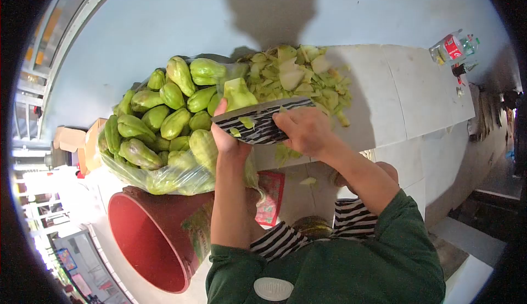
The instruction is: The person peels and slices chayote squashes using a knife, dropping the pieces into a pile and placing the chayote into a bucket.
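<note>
My left hand [229, 139] is wrapped round a light green, partly peeled chayote [237, 94], whose lower part is hidden behind a wide blade. In my right hand [307, 131] is the cleaver [258, 122], its broad flat blade lying across the chayote and showing black-and-white stripes like a reflection. Small bits of green peel stick to the blade. A clear plastic bag full of green chayotes [175, 123] lies left of my hands. Just beyond the blade is a heap of pale green peelings [296, 76].
An open red bucket [148, 238] lies at the lower left, below the bag. Cardboard [90, 145] stands farther left. Plastic bottles [453, 49] are at the upper right by the wall. A red printed packet [270, 197] lies near my legs.
</note>
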Action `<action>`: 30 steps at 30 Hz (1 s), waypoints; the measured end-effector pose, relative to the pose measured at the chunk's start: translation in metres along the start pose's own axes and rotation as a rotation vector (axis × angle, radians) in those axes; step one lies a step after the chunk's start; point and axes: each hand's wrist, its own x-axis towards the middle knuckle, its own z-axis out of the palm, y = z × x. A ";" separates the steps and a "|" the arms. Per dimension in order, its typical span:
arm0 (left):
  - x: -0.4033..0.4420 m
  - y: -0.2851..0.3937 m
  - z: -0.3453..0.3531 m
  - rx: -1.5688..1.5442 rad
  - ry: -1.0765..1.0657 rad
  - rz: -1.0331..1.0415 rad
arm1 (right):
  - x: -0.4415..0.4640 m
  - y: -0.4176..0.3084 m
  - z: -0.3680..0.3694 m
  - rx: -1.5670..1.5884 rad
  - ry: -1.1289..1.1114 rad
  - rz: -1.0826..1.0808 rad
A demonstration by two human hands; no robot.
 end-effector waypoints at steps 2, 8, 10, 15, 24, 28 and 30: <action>-0.005 0.001 0.006 0.044 0.038 -0.027 | 0.002 0.012 0.004 -0.075 -0.123 0.254; -0.014 0.007 0.017 -0.013 0.019 -0.011 | -0.005 0.032 0.001 -0.108 -0.029 0.221; -0.007 0.005 0.006 -0.016 0.011 0.035 | -0.002 0.013 -0.010 -0.056 -0.021 0.137; -0.007 0.001 -0.002 0.070 0.008 0.018 | 0.000 0.002 -0.003 -0.027 -0.001 -0.095; -0.006 0.000 0.004 0.023 0.097 0.006 | -0.001 0.012 0.001 -0.189 -0.018 0.018; -0.015 0.001 0.005 0.084 -0.013 -0.110 | -0.004 0.043 0.016 -0.181 -0.072 0.261; -0.013 0.005 0.005 0.036 -0.125 -0.137 | -0.001 0.053 0.014 -0.248 -0.113 0.519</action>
